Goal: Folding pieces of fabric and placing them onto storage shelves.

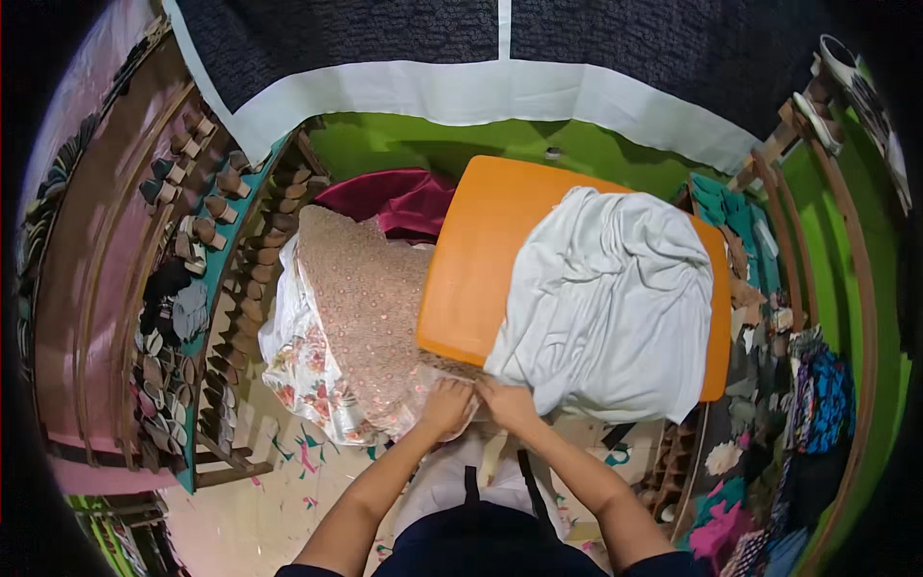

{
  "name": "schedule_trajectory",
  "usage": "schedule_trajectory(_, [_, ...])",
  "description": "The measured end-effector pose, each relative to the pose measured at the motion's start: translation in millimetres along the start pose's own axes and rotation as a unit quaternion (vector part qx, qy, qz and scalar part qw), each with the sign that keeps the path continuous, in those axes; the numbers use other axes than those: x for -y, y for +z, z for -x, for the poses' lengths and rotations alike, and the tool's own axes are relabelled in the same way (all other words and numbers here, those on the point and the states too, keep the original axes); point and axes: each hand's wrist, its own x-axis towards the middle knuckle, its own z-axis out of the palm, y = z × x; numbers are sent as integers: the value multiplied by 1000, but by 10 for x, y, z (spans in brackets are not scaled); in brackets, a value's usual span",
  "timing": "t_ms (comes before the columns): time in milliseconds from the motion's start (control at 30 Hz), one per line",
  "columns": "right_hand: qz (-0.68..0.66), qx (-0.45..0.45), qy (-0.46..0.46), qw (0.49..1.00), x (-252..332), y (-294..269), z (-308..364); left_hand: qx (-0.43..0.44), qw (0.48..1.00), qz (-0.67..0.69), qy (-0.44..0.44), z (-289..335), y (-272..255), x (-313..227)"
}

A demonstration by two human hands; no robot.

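A beige sequined cloth (356, 298) hangs in a broad sheet left of the orange table (471, 260). My left hand (448, 409) is closed on its pale, gauzy edge in front of the table. Close beside it, my right hand (508, 402) has its fingers closed at the same edge, next to the front corner of a crumpled white cloth (611, 298) draped over the table. Beneath the beige cloth shows a white floral fabric (322, 380). Both hands' fingertips are partly hidden among the folds.
Dark red satin (413, 202) lies behind the beige cloth. Wooden racks of shoe lasts (219, 209) stand at the left. Cloth scraps and clothing (827, 399) pile up at the right. Small colored scraps (306, 459) litter the floor. A dark, white-bordered curtain (356, 87) hangs at the back.
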Motion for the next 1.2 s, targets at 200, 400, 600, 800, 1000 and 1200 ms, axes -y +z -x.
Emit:
schedule_trajectory(200, [181,127,123,967,-153,231,91,-79,993,-58,63,207,235,182])
schedule_trajectory(400, [242,139,83,957,-108,211,414,-72,994,-54,58,229,386,203])
schedule_trajectory(600, [203,45,32,978,90,128,616,-128,983,-51,123,81,438,-50])
schedule_trajectory(800, [167,34,19,985,206,-106,777,-101,976,-52,184,122,545,-73])
schedule_trajectory(1000, [246,1,97,965,-99,-97,883,-58,972,-113,195,385,405,201])
schedule_trajectory(1200, [252,31,173,952,-460,18,979,-4,968,-200,150,627,309,733])
